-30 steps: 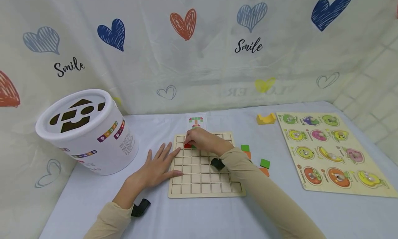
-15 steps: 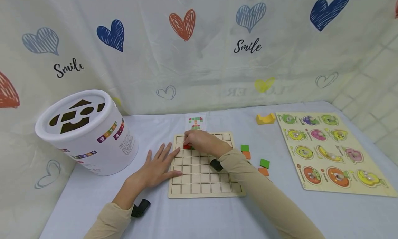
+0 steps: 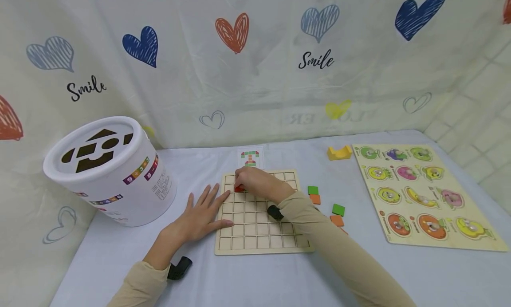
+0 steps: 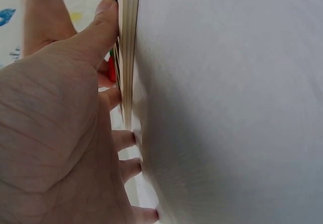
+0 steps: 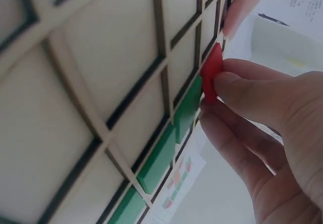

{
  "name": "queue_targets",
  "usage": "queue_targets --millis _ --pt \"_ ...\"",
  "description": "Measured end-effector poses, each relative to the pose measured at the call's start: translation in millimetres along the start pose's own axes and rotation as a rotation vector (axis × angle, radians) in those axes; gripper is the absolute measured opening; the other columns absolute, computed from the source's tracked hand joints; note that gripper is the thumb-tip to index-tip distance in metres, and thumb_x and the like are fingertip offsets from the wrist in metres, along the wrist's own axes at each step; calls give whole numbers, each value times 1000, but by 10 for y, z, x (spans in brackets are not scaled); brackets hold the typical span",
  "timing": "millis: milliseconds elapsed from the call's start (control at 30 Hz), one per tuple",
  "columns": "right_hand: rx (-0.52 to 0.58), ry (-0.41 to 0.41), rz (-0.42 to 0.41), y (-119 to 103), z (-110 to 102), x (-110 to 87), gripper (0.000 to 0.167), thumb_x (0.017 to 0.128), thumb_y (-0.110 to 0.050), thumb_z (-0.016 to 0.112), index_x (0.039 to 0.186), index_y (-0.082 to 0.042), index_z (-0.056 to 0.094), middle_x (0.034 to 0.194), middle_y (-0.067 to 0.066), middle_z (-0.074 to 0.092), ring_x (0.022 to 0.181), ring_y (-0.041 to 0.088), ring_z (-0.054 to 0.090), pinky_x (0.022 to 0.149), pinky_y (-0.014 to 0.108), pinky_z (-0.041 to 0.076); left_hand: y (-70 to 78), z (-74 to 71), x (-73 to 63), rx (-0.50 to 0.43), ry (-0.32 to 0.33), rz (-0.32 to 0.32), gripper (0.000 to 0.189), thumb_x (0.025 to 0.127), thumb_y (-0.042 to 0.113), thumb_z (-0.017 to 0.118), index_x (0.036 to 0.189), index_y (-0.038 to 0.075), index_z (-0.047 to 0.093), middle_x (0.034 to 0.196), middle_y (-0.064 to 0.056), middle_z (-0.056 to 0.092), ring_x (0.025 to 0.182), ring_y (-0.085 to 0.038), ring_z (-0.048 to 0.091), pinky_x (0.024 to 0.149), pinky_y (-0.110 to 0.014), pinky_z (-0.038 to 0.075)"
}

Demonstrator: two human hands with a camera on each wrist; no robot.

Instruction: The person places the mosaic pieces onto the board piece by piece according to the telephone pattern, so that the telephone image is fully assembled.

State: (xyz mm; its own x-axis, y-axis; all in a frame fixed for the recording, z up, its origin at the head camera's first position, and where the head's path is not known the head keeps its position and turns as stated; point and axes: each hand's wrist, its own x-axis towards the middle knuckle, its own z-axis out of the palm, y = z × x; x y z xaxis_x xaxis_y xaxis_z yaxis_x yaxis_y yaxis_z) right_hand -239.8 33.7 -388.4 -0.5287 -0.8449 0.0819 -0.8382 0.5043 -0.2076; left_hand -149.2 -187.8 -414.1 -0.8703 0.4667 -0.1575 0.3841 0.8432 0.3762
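My right hand (image 3: 257, 182) is at the far left part of a wooden grid board (image 3: 243, 243). Thumb and fingers pinch a red tile (image 5: 212, 72), which stands slightly tilted at a cell in the right wrist view. Beside it, several green tiles, such as this green tile (image 5: 157, 158), lie in a row of cells. My left hand (image 3: 199, 218) has its fingers spread over the board's left edge and the cloth; its thumb lies on the board (image 4: 128, 47). In the head view, the right hand hides most of the tile row.
Behind the board lies a pattern card (image 3: 250, 155). Right of it are a loose green tile (image 3: 313, 190), an orange tile (image 3: 337, 221) and others. A white bucket (image 3: 115, 178) stands left; a yellow arch block (image 3: 339, 153) and a fruit puzzle board (image 3: 383, 209) lie right.
The right hand has shifted very slightly left at the red tile, and its fingers now cover the green beside it. The left hand stays put. The whole head view has drifted a little.
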Motion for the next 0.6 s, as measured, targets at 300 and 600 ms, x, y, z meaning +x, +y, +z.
queue_targets --millis 300,600 --pt "84 14 18 19 15 -52 15 99 0 70 106 -3 82 102 7 73 98 20 70 91 30 56 -27 27 12 -10 -4 -4 87 101 61 59 167 15 27 173 -22 10 159 -46 2 114 -81 -1" --pt "210 26 91 96 -231 -474 20 100 -4 69 119 -1 77 117 9 73 110 24 70 97 37 55 -16 20 17 6 -5 -7 87 101 62 58 167 15 27 173 -23 11 159 -45 3 114 -81 0"
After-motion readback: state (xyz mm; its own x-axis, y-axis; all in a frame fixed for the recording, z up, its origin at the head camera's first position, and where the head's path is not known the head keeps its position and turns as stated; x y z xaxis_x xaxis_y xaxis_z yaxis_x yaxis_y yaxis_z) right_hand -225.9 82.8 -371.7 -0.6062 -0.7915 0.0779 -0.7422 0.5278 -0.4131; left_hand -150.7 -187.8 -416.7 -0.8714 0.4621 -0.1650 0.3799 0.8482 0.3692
